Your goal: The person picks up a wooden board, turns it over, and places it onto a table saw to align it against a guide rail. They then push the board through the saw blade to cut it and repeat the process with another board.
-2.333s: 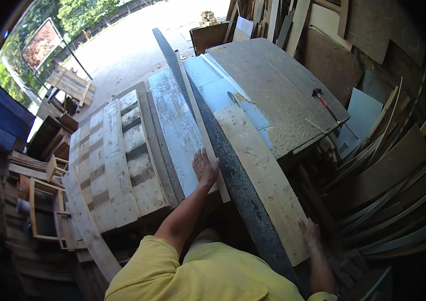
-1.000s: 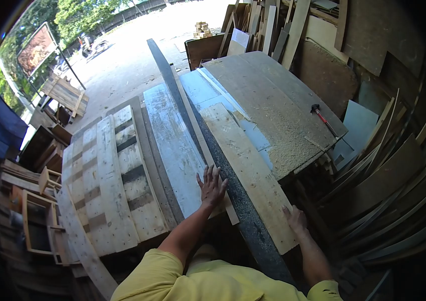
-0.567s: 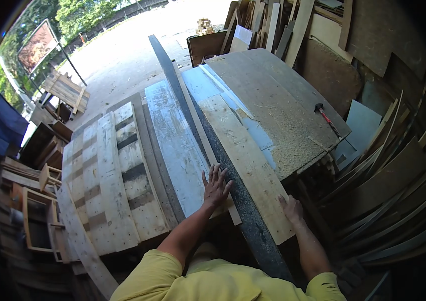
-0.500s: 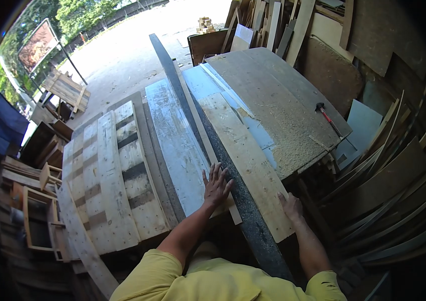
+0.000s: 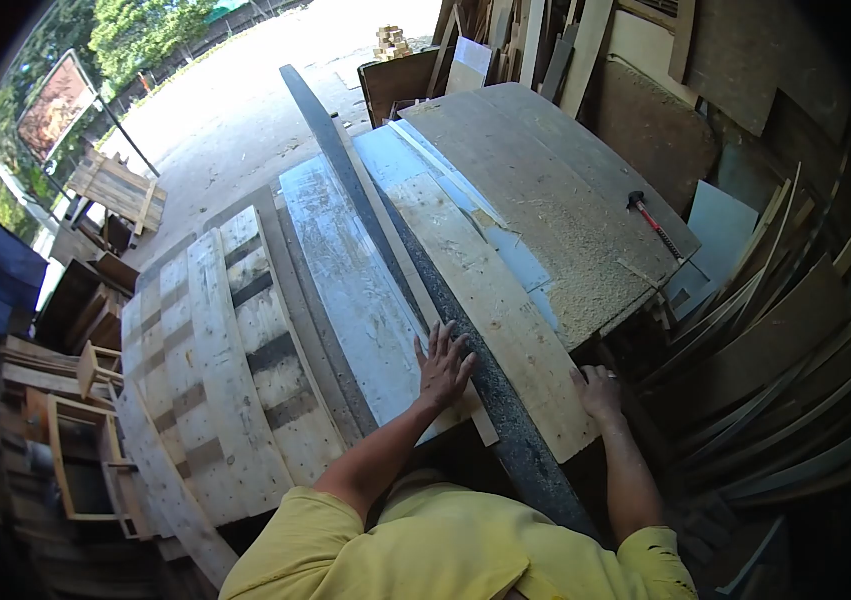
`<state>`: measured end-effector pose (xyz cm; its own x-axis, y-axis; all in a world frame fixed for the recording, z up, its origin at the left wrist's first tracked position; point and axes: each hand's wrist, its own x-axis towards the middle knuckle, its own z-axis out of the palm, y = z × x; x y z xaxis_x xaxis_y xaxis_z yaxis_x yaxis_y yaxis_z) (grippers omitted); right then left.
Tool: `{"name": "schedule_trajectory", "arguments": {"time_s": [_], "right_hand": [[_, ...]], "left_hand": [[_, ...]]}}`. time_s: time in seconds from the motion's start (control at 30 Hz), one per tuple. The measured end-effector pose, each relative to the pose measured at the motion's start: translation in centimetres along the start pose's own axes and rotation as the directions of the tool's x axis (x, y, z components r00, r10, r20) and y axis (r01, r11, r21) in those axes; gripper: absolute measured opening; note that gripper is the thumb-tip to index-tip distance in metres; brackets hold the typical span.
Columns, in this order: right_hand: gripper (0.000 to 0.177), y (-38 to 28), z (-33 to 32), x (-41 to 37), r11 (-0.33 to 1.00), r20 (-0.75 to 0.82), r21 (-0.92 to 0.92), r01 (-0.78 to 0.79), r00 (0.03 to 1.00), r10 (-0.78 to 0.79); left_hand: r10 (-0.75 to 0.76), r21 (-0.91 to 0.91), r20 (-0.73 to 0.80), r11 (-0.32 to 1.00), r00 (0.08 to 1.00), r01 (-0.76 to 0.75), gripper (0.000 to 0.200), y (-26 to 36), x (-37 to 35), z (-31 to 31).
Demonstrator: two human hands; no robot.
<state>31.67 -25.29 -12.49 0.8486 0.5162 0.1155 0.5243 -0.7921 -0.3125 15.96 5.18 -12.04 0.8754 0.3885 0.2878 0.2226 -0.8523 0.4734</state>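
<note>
My left hand (image 5: 445,370) lies with fingers spread over a narrow wood strip (image 5: 410,275) and the edge of a long dark speckled board (image 5: 510,415). Right of the dark board is a wide pale plank (image 5: 505,320). At that plank's right edge, near its front end, my right hand (image 5: 599,391) has its fingers bent around the edge, the thumb on top. A long bluish-white worn board (image 5: 340,270) lies left of the strip.
A hammer (image 5: 653,225) with a red handle rests on the brown worktop (image 5: 555,180), near sawdust. Slatted pale planks (image 5: 230,370) lie at the left. Leaning boards (image 5: 785,360) crowd the right side. A wooden drawer frame (image 5: 85,460) stands far left.
The view has shifted slightly, so the scene sits a little differently in frame. The wide plank's front end and my right hand appear slightly farther forward.
</note>
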Motion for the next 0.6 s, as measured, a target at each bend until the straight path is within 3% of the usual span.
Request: {"name": "schedule_trajectory", "arguments": {"time_s": [0.07, 0.1, 0.13, 0.17, 0.2, 0.23, 0.27, 0.33, 0.6], "right_hand": [[0.060, 1.5, -2.4, -2.8, 0.949, -0.108, -0.314, -0.010, 0.994, -0.025], [0.055, 2.3, -3.6, -3.8, 0.953, 0.077, -0.266, -0.145, 0.982, 0.171], [0.051, 2.6, -4.4, -4.8, 0.927, 0.268, -0.243, -0.285, 0.899, 0.346], [0.051, 2.3, -4.5, -5.9, 0.926, 0.269, -0.245, -0.288, 0.897, 0.350], [0.043, 2.1, -4.6, -6.9, 0.910, 0.361, 0.061, -0.410, 0.859, 0.362], [0.037, 2.0, -4.7, -7.4, 0.786, 0.448, 0.346, -0.512, 0.827, 0.341], [0.037, 1.9, -4.8, -7.8, 0.787, 0.450, 0.340, -0.515, 0.824, 0.345], [0.029, 1.3, -4.6, -8.3, 0.597, 0.422, 0.545, -0.589, 0.808, 0.412], [0.026, 2.0, -3.5, -7.7, 0.487, 0.461, 0.640, -0.595, 0.803, 0.377]], "left_hand": [[0.086, 0.045, 0.064, 0.995, 0.994, -0.089, 0.050, 0.5, 1.6, -0.4], [0.090, 0.044, 0.061, 0.995, 0.994, -0.093, 0.050, 1.0, 2.8, -0.6], [0.146, 0.037, 0.127, 0.988, 0.981, -0.152, 0.051, 1.5, 3.9, -0.6], [0.200, 0.025, 0.198, 0.978, 0.960, -0.208, 0.052, 1.8, 4.8, -0.4], [0.245, 0.104, 0.253, 0.955, 0.936, -0.278, 0.056, 1.9, 5.7, -0.1], [0.247, 0.098, 0.254, 0.955, 0.935, -0.279, 0.056, 1.7, 6.5, 0.4], [0.280, 0.087, 0.288, 0.945, 0.916, -0.317, 0.058, 1.5, 7.2, 0.9], [0.313, 0.074, 0.330, 0.932, 0.891, -0.354, 0.059, 0.9, 7.6, 1.1], [0.351, 0.020, 0.342, 0.925, 0.872, -0.380, 0.058, -0.3, 8.5, 1.1]]}}
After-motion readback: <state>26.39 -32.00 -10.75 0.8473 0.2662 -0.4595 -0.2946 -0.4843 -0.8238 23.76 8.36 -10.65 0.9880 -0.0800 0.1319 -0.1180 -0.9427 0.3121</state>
